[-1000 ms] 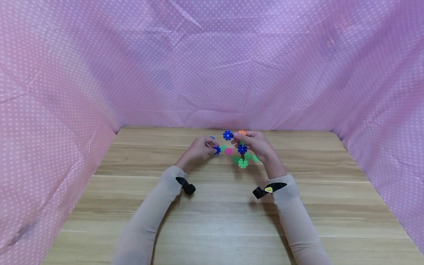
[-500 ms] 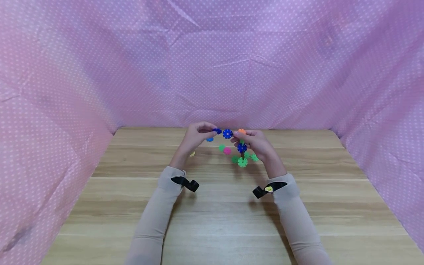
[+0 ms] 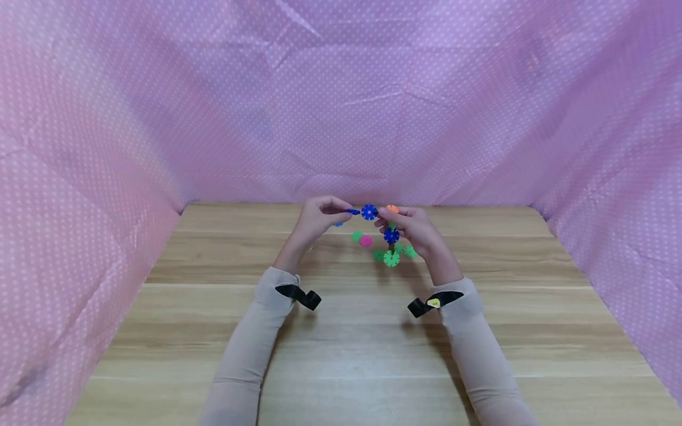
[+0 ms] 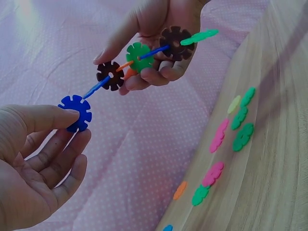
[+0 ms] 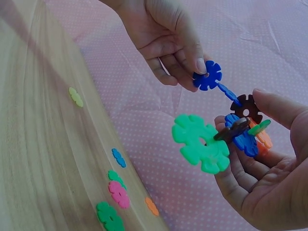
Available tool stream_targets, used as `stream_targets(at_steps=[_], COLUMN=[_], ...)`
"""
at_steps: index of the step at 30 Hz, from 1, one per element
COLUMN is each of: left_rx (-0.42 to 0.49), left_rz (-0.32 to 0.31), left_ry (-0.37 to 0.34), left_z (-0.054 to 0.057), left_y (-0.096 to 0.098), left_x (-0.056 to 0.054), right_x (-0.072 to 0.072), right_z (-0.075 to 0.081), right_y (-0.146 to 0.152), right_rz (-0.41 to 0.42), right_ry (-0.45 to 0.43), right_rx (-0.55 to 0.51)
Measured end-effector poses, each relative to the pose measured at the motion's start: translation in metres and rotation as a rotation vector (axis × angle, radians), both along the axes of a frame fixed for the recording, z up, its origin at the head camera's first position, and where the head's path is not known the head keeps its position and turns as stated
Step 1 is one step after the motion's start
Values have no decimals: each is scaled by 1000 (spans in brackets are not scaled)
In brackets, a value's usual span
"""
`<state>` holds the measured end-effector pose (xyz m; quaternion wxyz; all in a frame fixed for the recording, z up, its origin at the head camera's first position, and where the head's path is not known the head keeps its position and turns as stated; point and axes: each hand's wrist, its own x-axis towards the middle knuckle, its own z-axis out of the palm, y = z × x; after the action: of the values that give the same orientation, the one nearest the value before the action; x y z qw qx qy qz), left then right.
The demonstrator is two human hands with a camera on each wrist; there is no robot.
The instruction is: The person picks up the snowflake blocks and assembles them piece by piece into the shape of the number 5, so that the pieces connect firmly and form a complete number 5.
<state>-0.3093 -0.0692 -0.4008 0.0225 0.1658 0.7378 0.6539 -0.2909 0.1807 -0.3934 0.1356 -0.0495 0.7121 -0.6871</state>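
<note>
Head view bright, softly lit; pale sheen on near worktop [image 3: 341, 364], soft shadows beside the sleeves [image 3: 234, 367]. Cloth [image 3: 373, 124] lightest upper left. Discs [image 3: 391, 258] small, fine detail lost. Wrist views dimmer, cooler, slightly hazy; long shadow band across worktop in both.

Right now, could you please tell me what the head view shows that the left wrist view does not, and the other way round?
Only the head view: the light sleeves and the black wrist bands.

Only the left wrist view: two pink discs on the table, where the head view shows just one, and brown discs seen face-on.

Both: the left hand pinching a blue disc, the right hand holding a chain of discs, the wooden table and the dotted cloth.
</note>
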Motion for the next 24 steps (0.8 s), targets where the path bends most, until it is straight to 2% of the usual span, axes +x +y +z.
stream_targets(at_steps=[5, 21, 24], left_rx=[-34, -14, -16], left_rz=[2, 16, 23], left_ry=[27, 70, 87], left_z=[1, 0, -2], left_y=[0, 4, 5], left_x=[1, 4, 4], right_x=[0, 1, 2], right_z=[0, -1, -2], right_y=[-1, -6, -9], right_rz=[-2, -5, 0], right_ry=[0, -21, -11], right_rx=[-17, -21, -48])
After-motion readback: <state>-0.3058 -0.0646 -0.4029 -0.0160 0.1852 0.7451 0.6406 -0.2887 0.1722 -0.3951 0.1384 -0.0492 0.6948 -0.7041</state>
